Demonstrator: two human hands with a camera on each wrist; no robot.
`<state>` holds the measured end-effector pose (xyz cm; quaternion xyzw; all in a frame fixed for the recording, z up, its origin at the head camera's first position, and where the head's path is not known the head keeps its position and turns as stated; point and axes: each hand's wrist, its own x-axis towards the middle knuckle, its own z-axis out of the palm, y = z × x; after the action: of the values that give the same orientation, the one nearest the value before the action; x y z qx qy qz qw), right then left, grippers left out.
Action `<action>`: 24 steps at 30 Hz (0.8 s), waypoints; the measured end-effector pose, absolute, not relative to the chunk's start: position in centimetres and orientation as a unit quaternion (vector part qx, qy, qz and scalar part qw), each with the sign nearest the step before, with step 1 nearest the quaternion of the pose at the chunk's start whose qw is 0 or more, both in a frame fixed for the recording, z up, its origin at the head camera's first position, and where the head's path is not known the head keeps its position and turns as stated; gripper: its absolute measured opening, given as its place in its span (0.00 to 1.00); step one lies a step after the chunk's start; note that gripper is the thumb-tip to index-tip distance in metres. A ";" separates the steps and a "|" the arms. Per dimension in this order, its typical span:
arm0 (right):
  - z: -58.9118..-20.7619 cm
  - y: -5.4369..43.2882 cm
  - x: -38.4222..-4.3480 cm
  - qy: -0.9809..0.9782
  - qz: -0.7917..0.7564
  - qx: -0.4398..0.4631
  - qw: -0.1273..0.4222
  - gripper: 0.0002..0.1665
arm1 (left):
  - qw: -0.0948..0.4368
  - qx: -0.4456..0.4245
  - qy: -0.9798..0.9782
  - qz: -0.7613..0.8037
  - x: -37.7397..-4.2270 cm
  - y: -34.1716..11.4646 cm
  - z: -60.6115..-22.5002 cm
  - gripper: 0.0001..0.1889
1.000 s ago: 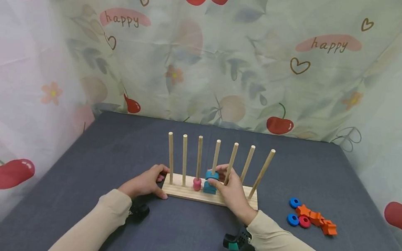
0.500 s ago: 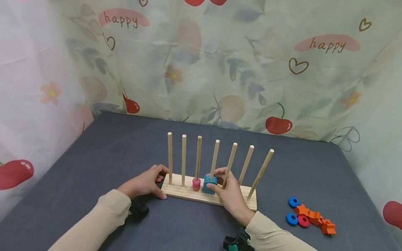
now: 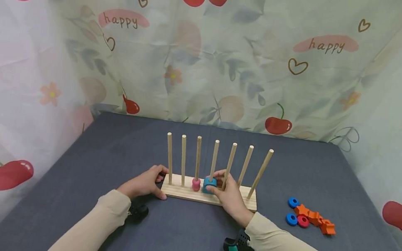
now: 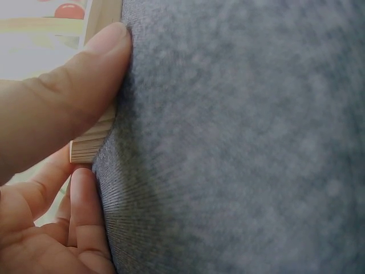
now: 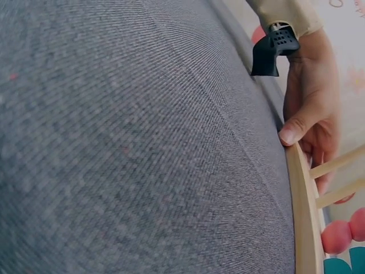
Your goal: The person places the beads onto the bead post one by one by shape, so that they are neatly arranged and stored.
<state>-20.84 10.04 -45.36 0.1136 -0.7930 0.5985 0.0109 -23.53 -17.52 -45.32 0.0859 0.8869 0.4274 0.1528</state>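
Note:
A wooden peg stand point(image 3: 178, 191) with a row of upright pegs lies on the dark cloth. My left hand point(image 3: 145, 182) grips its left end; in the left wrist view the thumb lies along the front edge of the base point(image 4: 88, 149). On the fourth peg from the left sit blue pieces point(image 3: 210, 182), pinched by my right hand point(image 3: 231, 194), whose fingers reach behind the peg. Stacked pink beads point(image 3: 196, 184) are at the bottom of the third peg. The right wrist view shows pink beads point(image 5: 337, 237) and teal-looking pieces point(image 5: 337, 266), not the right hand.
To the right of the stand lie loose pieces: blue rings point(image 3: 291, 219), a red ring point(image 3: 303, 221) and several orange star pieces point(image 3: 314, 217). A printed curtain point(image 3: 207, 76) rises behind the table and along both sides.
My right hand has slid the upper blue piece down the fourth peg until it meets the blue below. The left hand has stayed on the stand's end.

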 end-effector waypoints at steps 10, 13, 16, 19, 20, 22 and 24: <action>-44.8 11.2 -20.1 -0.810 0.574 0.113 -0.046 0.35 | 0.156 0.085 0.885 0.431 -23.4 -17.6 -45.2 0.39; -44.4 11.9 -19.4 -0.822 0.554 0.116 -0.072 0.44 | 0.158 0.084 0.884 0.432 -23.4 -17.6 -45.1 0.39; -43.8 12.7 -18.6 -0.828 0.538 0.116 -0.105 0.50 | 0.158 0.082 0.884 0.433 -23.3 -17.6 -45.0 0.39; -43.1 13.6 -17.8 -0.834 0.522 0.118 -0.137 0.53 | 0.158 0.081 0.884 0.433 -23.3 -17.6 -45.0 0.39; -42.8 14.0 -17.5 -0.834 0.518 0.118 -0.147 0.53 | 0.158 0.081 0.883 0.434 -23.3 -17.6 -45.0 0.39; -42.2 14.8 -17.0 -0.835 0.509 0.125 -0.166 0.53 | 0.158 0.080 0.884 0.433 -23.3 -17.6 -45.0 0.39; -41.5 15.7 -16.6 -0.830 0.509 0.135 -0.184 0.53 | 0.158 0.079 0.884 0.432 -23.2 -17.5 -45.0 0.39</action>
<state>-16.58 15.66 -41.50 0.1350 -0.8303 0.5085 -0.1840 -23.24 -17.53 -44.96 0.0793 0.8842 0.4323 0.1580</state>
